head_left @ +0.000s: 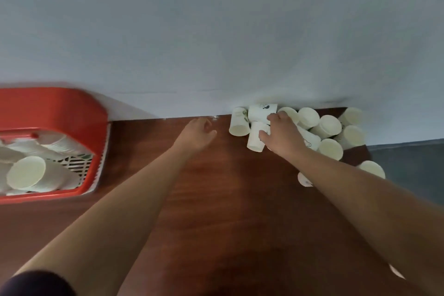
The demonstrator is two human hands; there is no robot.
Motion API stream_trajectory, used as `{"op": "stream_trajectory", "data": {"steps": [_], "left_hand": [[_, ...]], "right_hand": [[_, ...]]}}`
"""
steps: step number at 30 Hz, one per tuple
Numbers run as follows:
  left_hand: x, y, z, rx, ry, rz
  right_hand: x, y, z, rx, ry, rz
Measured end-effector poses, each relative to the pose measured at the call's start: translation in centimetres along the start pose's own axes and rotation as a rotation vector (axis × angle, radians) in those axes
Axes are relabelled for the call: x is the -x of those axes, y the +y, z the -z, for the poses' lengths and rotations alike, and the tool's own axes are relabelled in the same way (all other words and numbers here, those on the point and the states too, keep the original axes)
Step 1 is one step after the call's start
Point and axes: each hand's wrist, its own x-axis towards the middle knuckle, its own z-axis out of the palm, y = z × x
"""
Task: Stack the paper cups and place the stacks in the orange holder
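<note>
A dark sleeve (36, 283) covers the left upper arm; both forearms are bare

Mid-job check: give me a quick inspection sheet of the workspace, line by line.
Surface: brown wooden table, set against the wall.
Job's things: orange holder at the left edge, with stacked cups lying inside; loose cups piled far right by the wall.
Clutter: nothing seen.
Hands: left hand hovers over the table, relaxed, holding nothing; right hand on the pile, thumb against one cup, grip unclear.
Cables: nothing seen.
Surroundings: pale grey wall; dark sleeve bottom left.
</note>
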Motion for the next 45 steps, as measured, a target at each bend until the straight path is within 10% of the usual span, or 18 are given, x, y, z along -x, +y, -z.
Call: {"op": "stream_trajectory", "data": {"steps": [21,45], "left_hand": [[-10.1,2.8,-9.9,0.185,-0.013,0.35],[19.1,-14.4,15.1,0.393,0.401,0.191]], "right_hand": [[-8.7,3.8,-2.2,0.054,0.087,0.237],[7.8,-23.4,2.2,-0.318,-0.079,0.347]]}}
